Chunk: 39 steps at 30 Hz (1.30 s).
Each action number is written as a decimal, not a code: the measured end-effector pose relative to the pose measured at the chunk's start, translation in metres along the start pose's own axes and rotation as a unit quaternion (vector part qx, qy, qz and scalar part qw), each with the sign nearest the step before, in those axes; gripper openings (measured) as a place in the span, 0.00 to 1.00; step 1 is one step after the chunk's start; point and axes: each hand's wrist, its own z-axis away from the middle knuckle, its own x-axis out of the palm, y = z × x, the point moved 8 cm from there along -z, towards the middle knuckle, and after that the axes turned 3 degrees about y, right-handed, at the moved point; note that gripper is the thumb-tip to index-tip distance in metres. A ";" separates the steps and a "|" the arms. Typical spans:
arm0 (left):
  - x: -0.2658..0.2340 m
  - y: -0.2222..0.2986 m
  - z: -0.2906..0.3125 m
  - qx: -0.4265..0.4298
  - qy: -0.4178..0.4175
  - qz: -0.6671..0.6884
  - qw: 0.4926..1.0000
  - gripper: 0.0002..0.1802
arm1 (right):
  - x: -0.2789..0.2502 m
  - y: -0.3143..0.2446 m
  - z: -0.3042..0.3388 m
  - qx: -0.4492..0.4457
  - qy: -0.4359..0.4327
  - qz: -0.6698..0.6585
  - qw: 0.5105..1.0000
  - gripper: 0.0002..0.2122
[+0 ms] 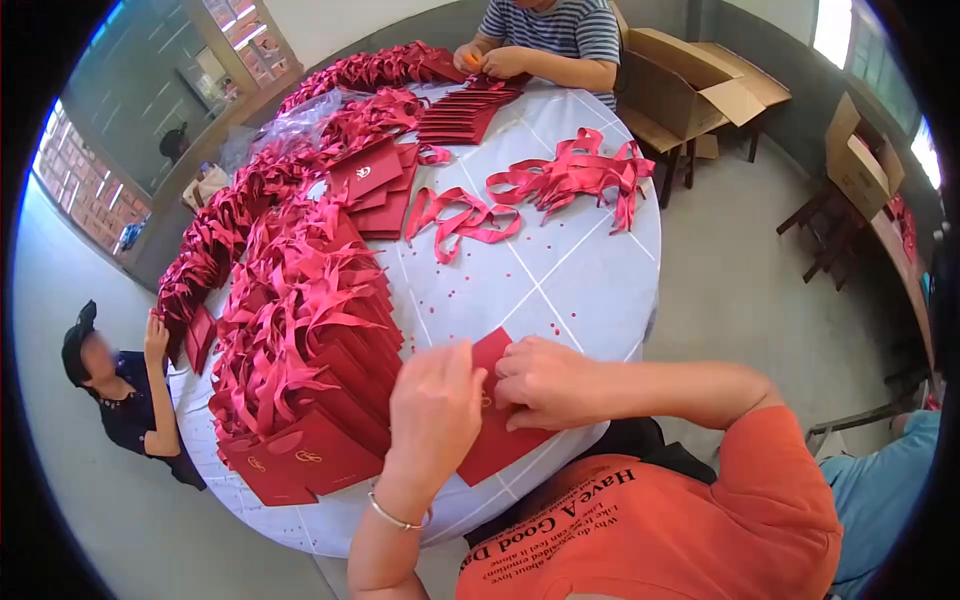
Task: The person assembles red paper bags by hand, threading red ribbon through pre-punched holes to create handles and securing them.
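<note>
A round, white-covered desk (595, 310) carries the work. On its left, the biggest share looks finished: a dense stack of dark-red paper gift bags (345, 345) bristling with ribbon handles. What seems left over is smaller: a tangle of loose pink-red ribbons (580, 182) and a lesser ribbon clump (460, 222) beside it. One red gift bag (505, 455) lies at the near edge between the person's hands, with no ribbon visible on it, so it is probably unfinished. The left hand (435, 405) is curled in at its left side; the right hand (550, 385) bends narrow over its front. Whether either pinches anything is hidden.

As for writing, the orange T-shirt (650, 525) has black English lettering, while the stacked bags bear a small gold monogram (308, 457).
</note>
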 end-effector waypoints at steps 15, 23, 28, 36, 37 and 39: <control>0.056 0.000 0.023 0.056 0.022 0.001 0.998 0.24 | -0.084 0.188 -0.073 0.086 0.237 0.307 0.918 0.08; 0.053 0.001 0.027 0.060 0.052 -0.033 0.996 0.23 | -0.059 0.188 -0.128 0.412 0.098 0.176 0.889 0.20; 0.043 -0.005 0.019 0.012 0.026 0.065 0.997 0.23 | -0.042 0.184 -0.128 0.284 0.131 0.099 0.945 0.12; 0.054 -0.036 0.021 -0.078 0.021 0.231 0.970 0.19 | -0.074 0.131 -0.029 0.281 -0.023 0.078 0.956 0.12; 0.054 -0.038 0.020 -0.081 0.037 0.223 0.971 0.18 | -0.076 0.138 -0.018 0.301 -0.072 0.152 0.939 0.13; 0.056 -0.039 0.019 -0.104 0.022 0.223 0.969 0.17 | -0.082 0.135 -0.022 0.278 -0.014 0.167 0.946 0.13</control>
